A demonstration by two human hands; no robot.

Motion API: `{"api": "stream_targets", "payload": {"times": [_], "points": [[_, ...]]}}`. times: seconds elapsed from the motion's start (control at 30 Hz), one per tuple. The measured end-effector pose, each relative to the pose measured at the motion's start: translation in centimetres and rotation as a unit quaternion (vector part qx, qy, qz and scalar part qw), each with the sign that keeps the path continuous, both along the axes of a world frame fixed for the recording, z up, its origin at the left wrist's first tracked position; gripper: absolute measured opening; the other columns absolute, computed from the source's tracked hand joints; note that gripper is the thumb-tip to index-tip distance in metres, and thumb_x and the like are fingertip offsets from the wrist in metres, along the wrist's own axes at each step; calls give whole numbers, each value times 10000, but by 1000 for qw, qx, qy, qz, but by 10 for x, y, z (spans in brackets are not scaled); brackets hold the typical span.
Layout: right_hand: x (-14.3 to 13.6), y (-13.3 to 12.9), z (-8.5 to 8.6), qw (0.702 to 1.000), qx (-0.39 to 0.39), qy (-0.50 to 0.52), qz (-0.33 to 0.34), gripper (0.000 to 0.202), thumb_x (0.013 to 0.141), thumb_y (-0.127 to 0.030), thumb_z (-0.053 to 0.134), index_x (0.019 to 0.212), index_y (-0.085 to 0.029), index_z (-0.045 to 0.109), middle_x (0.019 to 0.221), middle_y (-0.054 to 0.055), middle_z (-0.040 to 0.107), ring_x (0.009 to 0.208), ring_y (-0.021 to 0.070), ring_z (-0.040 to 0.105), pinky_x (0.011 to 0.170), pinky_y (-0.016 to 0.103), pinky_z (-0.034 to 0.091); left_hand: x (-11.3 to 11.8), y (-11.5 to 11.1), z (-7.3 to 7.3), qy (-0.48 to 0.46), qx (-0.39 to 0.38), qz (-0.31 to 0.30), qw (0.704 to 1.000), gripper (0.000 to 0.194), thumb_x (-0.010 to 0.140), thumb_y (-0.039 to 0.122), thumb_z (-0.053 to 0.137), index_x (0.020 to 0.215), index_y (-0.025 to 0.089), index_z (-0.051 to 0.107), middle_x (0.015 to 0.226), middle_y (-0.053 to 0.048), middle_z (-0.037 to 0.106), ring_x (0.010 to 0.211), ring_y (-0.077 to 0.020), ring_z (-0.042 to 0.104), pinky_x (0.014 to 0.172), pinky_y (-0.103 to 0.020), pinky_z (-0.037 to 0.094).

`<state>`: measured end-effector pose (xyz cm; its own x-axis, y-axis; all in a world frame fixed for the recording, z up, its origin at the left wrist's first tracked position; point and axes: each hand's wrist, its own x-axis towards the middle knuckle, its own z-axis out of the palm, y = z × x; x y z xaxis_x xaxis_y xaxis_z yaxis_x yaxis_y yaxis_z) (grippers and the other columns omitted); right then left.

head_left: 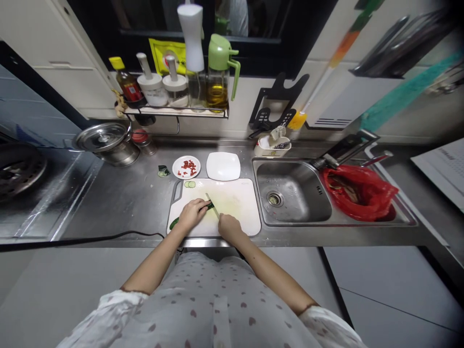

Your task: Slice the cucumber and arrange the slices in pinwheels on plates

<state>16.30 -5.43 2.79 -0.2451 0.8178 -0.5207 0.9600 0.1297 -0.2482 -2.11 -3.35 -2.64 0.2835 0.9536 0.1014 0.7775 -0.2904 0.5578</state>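
Note:
A white cutting board (pixel 239 203) lies on the steel counter in front of me. My left hand (pixel 194 212) is closed on a dark green cucumber (pixel 210 205), whose end shows past the fingertips. My right hand (pixel 230 227) grips a knife (pixel 214 208), its blade slanting up and left against the cucumber's end. Two pale cucumber slices (pixel 189 184) lie at the board's upper left. Another cucumber piece (pixel 174 223) sticks out left of my left hand; whether it joins the held one is hidden by the hand.
Behind the board stand a plate of chopped red pieces (pixel 186 167) and a white plate (pixel 223 166). Green scraps (pixel 164 170) lie to the left. A sink (pixel 293 193) and red plastic bag (pixel 358 193) are on the right. A lidded pot (pixel 108 142) stands far left, below a spice shelf (pixel 174 111).

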Motion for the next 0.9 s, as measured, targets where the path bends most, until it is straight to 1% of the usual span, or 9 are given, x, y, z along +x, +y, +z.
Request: {"api": "stream_targets", "payload": {"times": [0.17, 0.33, 0.6, 0.8, 0.9], "points": [[-2, 3, -2, 1000, 0, 1, 4, 294, 907, -141, 391, 1108, -126, 605, 1041, 160, 689, 1014, 245, 656, 814, 313, 469, 0, 0, 0, -2, 1, 0, 1000, 313, 916, 267, 514, 1177, 268, 687, 1065, -48, 677, 990, -183, 620, 896, -308, 497], [-3, 5, -1, 1000, 0, -2, 14, 301, 907, -121, 380, 1114, -120, 599, 1043, 166, 689, 1026, 241, 655, 813, 307, 472, 0, 0, -2, 1, 5, 0, 1000, 312, 911, 271, 521, 1175, 266, 687, 1072, -46, 678, 991, -186, 622, 897, -307, 495], [-4, -1, -4, 1000, 22, -14, 10, 304, 913, -107, 362, 1114, -116, 590, 1027, 165, 695, 1002, 234, 667, 790, 300, 479, 1, -3, -1, 5, 9, 2, 1000, 311, 917, 276, 516, 1178, 273, 686, 1083, -45, 678, 987, -187, 621, 881, -304, 496], [-2, -4, -3, 1000, 5, -19, 1, 304, 923, -114, 361, 1134, -116, 580, 1046, 168, 690, 1028, 235, 658, 802, 302, 471, 2, -4, 1, 13, 3, 6, 1000, 319, 927, 278, 497, 1188, 271, 680, 1098, -38, 680, 985, -188, 621, 871, -301, 493], [2, -10, -2, 1000, -5, -26, -8, 305, 935, -133, 360, 1140, -113, 585, 1029, 170, 694, 1026, 252, 661, 795, 311, 471, 3, -3, 1, 12, -1, 9, 1000, 316, 925, 276, 498, 1181, 269, 684, 1093, -35, 682, 988, -186, 621, 875, -296, 489]]}}
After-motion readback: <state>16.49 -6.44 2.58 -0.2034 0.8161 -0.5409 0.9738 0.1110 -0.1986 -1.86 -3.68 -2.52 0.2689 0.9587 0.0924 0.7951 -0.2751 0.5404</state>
